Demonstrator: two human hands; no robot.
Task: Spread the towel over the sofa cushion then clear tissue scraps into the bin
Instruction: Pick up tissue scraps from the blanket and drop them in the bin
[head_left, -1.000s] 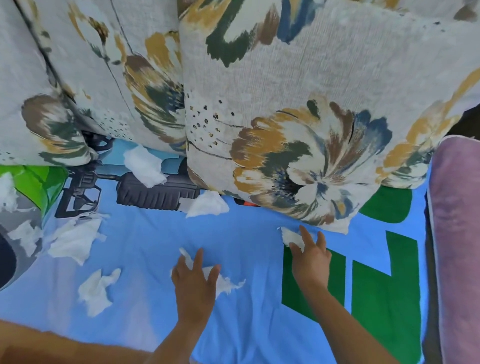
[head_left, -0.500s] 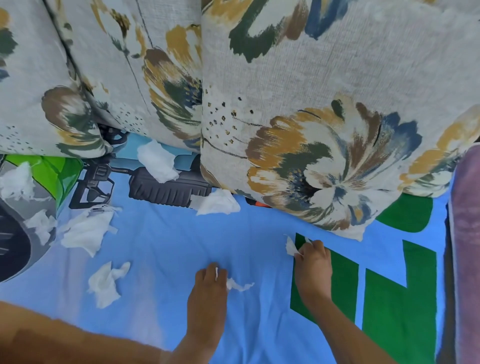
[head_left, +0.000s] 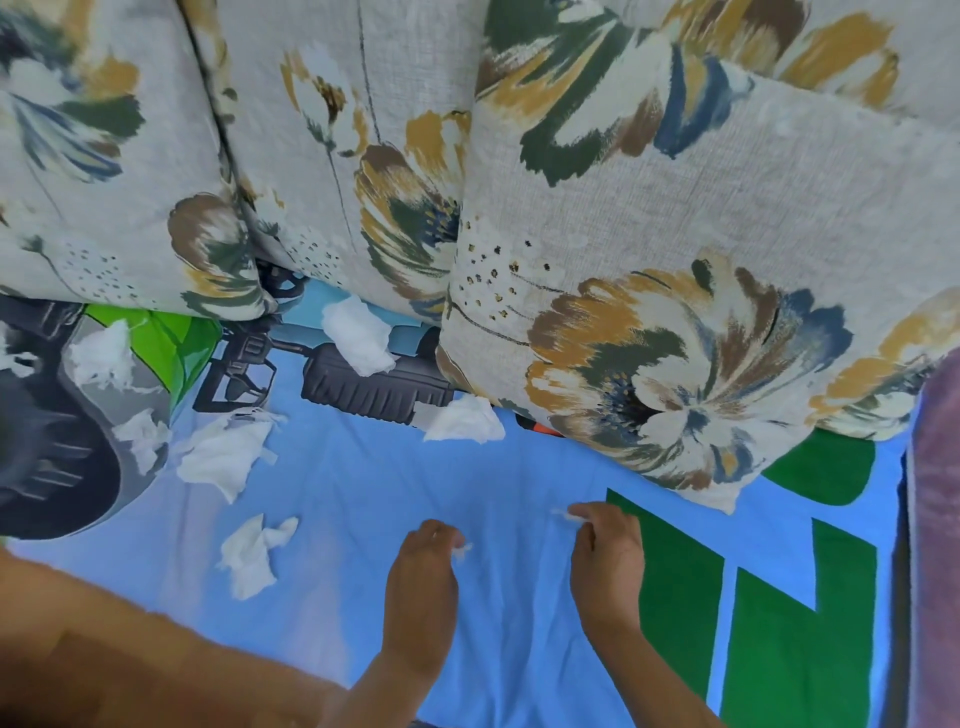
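On the near middle of the sofa seat, the blue printed towel already lies spread flat over the cushion, so the first half of the job looks done and the work in hand is gathering tissue. The left hand is curled into a loose fist with a small white wisp poking out at the fingertips, which suggests it is clenched round a scrap it has bunched up to keep it from dropping. Just to its right, the right hand pinches a thin shred between fingers and thumb, knuckles up, right at the edge of the green print. Both hands rest low on the cloth, probably because the scraps are light and flat and need picking off the surface. Further left, several loose tissue pieces remain scattered on the towel, one lies far back against the floral back cushions, and another sits just below the cushion edge. No bin is in view, so where the scraps must go cannot be told from here
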